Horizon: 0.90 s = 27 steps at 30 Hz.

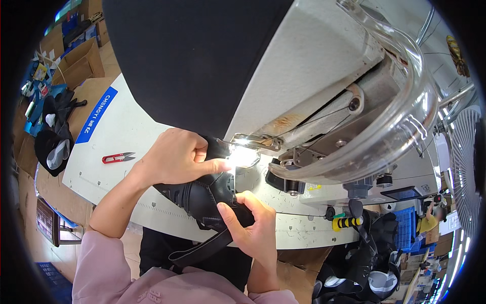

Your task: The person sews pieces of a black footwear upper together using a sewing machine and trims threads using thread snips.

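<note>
A black shoe upper (205,195) lies on the white table (121,137) of a large sewing machine (324,86), right under its lit needle area (242,156). My left hand (177,157) presses on the upper from the far side, thumb pointing toward the light. At the near edge of the upper, my right hand (250,228) pinches it between thumb and fingers. A black strap (202,251) hangs from the upper over the table's front edge.
Red thread snips (117,158) lie on the table to the left. Several black shoe uppers are piled at the far left (55,137) and lower right (364,263). Cardboard boxes (81,61) stand at the upper left. A blue crate (405,228) sits at right.
</note>
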Each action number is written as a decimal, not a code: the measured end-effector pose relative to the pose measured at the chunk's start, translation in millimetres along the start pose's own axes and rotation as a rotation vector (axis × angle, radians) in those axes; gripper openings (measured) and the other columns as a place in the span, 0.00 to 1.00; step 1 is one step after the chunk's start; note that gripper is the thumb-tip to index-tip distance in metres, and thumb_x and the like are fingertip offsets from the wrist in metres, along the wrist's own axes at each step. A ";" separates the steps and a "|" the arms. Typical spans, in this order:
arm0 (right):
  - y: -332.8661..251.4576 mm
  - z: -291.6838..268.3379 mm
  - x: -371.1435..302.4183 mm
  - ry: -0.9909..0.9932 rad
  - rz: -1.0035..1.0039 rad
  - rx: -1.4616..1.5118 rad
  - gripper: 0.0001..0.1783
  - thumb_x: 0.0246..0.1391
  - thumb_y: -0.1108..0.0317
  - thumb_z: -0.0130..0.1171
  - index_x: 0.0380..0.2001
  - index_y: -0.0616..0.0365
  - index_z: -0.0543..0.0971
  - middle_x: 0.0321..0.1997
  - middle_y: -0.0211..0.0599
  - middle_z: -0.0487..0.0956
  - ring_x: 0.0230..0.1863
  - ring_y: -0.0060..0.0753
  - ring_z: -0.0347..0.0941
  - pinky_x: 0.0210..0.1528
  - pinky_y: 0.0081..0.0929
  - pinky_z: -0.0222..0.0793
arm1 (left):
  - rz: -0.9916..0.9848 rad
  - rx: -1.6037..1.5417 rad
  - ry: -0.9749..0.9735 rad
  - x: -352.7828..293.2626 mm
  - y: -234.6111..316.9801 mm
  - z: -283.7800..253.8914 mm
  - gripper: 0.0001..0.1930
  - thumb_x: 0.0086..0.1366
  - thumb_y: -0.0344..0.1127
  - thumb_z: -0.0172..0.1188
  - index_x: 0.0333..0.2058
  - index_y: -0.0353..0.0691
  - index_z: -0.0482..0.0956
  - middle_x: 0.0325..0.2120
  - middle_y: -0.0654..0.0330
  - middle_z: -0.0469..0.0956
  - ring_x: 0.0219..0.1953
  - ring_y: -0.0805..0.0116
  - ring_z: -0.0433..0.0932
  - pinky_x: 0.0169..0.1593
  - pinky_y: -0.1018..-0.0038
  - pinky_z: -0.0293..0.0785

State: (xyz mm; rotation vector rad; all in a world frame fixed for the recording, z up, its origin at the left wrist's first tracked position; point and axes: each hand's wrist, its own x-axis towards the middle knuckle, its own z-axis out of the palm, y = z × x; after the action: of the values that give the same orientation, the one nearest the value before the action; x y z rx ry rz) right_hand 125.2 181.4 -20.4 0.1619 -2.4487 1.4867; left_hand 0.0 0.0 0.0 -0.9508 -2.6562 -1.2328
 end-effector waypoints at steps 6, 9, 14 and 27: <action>-1.4 6.5 -3.5 0.038 0.012 0.009 0.16 0.51 0.62 0.66 0.29 0.65 0.75 0.24 0.43 0.75 0.23 0.40 0.73 0.28 0.27 0.68 | 0.069 0.207 0.042 -3.2 2.6 -4.5 0.24 0.51 0.46 0.60 0.07 0.37 0.64 0.04 0.58 0.60 0.10 0.61 0.61 0.20 0.68 0.58; 0.1 4.7 -3.4 0.050 -0.005 0.004 0.15 0.51 0.63 0.66 0.29 0.65 0.75 0.24 0.43 0.75 0.23 0.40 0.72 0.28 0.27 0.67 | 0.065 0.101 0.013 -1.5 4.5 -5.6 0.21 0.50 0.43 0.58 0.07 0.37 0.65 0.05 0.58 0.61 0.10 0.61 0.62 0.20 0.68 0.59; 0.5 3.2 -1.1 0.060 0.032 0.019 0.16 0.51 0.62 0.66 0.29 0.66 0.76 0.25 0.45 0.76 0.24 0.41 0.74 0.29 0.27 0.68 | 0.043 0.094 -0.047 2.6 11.0 -10.4 0.20 0.53 0.43 0.57 0.10 0.35 0.69 0.08 0.57 0.65 0.13 0.64 0.66 0.21 0.69 0.60; -2.9 14.5 6.4 0.162 -0.045 -0.016 0.11 0.52 0.68 0.65 0.27 0.66 0.76 0.18 0.31 0.75 0.21 0.14 0.65 0.24 0.17 0.62 | -0.046 -0.248 -0.300 18.8 16.8 -34.0 0.14 0.57 0.42 0.61 0.31 0.35 0.79 0.18 0.64 0.71 0.22 0.73 0.67 0.28 0.77 0.64</action>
State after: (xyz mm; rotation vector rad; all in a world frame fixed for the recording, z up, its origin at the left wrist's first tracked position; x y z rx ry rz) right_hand 117.4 167.5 -22.4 0.0891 -2.3134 1.4028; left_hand -12.3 -6.4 40.0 -1.2030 -2.8034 -1.5734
